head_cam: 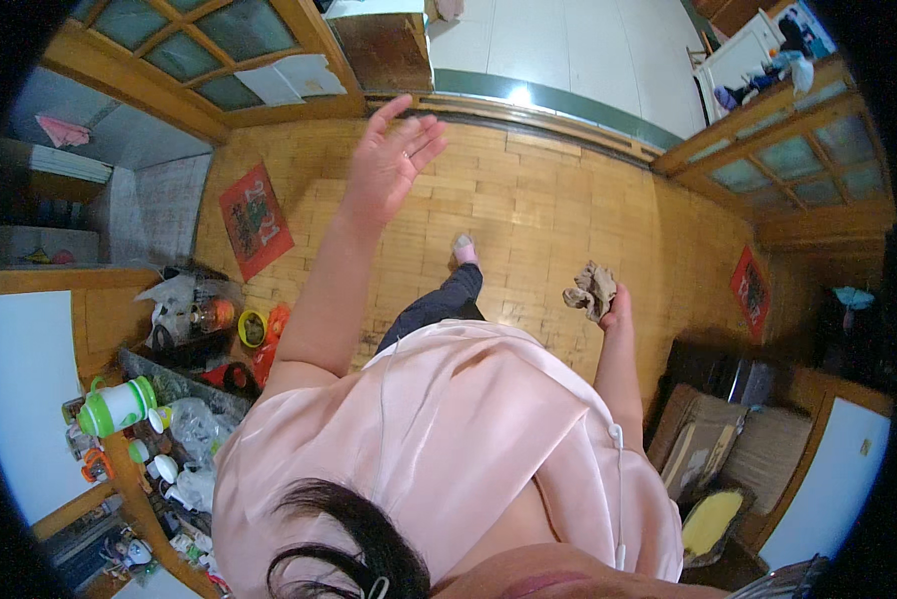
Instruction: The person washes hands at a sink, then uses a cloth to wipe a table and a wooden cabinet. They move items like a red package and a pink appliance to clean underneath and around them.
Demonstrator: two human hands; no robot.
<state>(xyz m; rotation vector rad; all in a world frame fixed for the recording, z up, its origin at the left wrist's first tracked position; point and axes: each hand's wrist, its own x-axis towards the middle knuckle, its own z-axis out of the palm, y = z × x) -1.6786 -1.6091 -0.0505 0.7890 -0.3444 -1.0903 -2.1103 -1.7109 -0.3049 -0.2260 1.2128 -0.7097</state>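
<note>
My left hand (400, 157) is stretched forward above the wooden floor (523, 202), palm partly turned up, fingers apart and a ring on one of them. It holds nothing. Lower on the other side, my right hand (619, 308) grips a crumpled brown cloth or paper (592, 290); which of the two I cannot tell. The bundle hangs clear of my body over the parquet. Below my pink satin top, one foot (464, 249) in a pale sock-like covering shows on the floor; the other is hidden.
Glass-paned wooden doors (209, 45) flank a threshold track (516, 120) to a white-tiled floor (553, 45). A red printed sheet (256, 221) lies left. Beside my left arm stand a green-and-white thermos jug (117, 406), plastic bags (197, 427) and a yellow container (253, 329).
</note>
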